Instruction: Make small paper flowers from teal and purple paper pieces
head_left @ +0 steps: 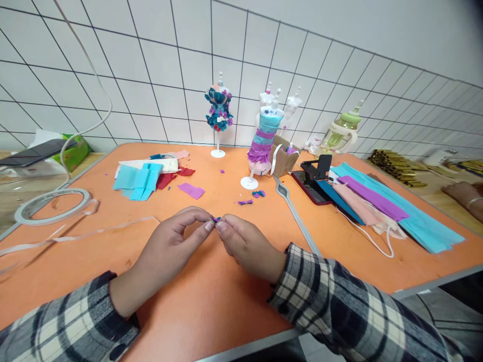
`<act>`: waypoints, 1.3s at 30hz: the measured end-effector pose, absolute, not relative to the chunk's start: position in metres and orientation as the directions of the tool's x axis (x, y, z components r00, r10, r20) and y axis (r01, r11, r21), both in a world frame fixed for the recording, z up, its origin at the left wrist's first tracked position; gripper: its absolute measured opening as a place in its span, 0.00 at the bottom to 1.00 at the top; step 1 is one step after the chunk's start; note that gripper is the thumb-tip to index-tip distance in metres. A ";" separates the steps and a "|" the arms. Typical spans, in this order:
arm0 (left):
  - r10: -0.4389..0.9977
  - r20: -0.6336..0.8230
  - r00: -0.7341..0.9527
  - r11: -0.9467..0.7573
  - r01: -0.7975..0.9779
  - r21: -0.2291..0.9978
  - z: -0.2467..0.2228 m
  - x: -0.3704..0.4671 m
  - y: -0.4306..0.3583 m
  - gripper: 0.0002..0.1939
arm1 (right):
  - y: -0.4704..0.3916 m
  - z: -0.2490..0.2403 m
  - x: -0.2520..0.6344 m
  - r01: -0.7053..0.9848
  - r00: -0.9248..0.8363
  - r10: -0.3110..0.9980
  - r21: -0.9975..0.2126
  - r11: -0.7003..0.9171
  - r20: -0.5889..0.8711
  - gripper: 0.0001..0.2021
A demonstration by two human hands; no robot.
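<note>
Between my two hands, a small twist of purple and blue crepe paper (216, 219) is pinched above the orange table (181, 306). Thumb and fingers of my left hand (169, 241) close on its left end. My right hand (247, 239) grips the other end, fingers curled in. Just beyond lie two small twisted paper pieces, a purple one (245, 202) and a blue-purple one (258, 193). Farther off stands a mini dress form (267, 130) wrapped in blue and purple paper, and another dress form (219, 108) covered in teal and purple bits.
Blue paper sheets (139, 180) and a purple scrap (191, 190) lie at the left back, near a tape roll (53, 206) with loose tape. On the right are scissors (281, 188), a phone (311, 187), long paper strips (396, 206) and a bottle (339, 133). Another person's hand (464, 196) rests far right.
</note>
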State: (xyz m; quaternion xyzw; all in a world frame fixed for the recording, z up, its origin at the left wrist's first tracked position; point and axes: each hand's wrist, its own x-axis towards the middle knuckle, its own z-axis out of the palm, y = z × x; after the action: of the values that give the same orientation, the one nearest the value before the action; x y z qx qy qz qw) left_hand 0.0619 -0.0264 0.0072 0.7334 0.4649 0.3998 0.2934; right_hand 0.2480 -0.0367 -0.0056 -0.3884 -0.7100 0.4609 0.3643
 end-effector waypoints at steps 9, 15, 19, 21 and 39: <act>0.946 0.224 0.234 -0.312 0.476 0.822 0.006 0.058 -0.022 0.17 | -0.025 -0.014 0.253 0.208 -0.399 0.905 -0.946 0.248 0.150 0.19; 0.963 0.151 0.222 -0.253 0.558 0.790 -0.004 0.054 -0.013 0.26 | 0.015 -0.012 0.290 0.662 -0.156 0.956 -0.692 0.287 0.248 0.18; 0.941 0.154 0.302 -0.310 0.580 0.753 -0.009 0.056 -0.013 0.17 | 0.036 -0.017 0.311 0.887 -0.224 0.957 -0.369 0.279 0.185 0.16; 0.921 0.131 0.368 -0.346 0.613 0.710 -0.011 0.056 -0.014 0.12 | 0.042 -0.021 0.315 0.894 -0.239 0.958 -0.349 0.281 0.158 0.16; 0.911 0.164 0.378 -0.407 0.769 0.493 -0.006 0.050 -0.019 0.23 | 0.012 -0.018 0.277 0.152 -0.224 0.974 -0.986 0.066 0.031 0.10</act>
State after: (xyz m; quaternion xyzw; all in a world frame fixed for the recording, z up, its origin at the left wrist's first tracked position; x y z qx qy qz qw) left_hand 0.0499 -0.0191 -0.0064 0.8124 0.5170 0.2092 0.1703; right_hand 0.2773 0.0117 -0.0185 -0.4671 -0.6027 0.4989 0.4119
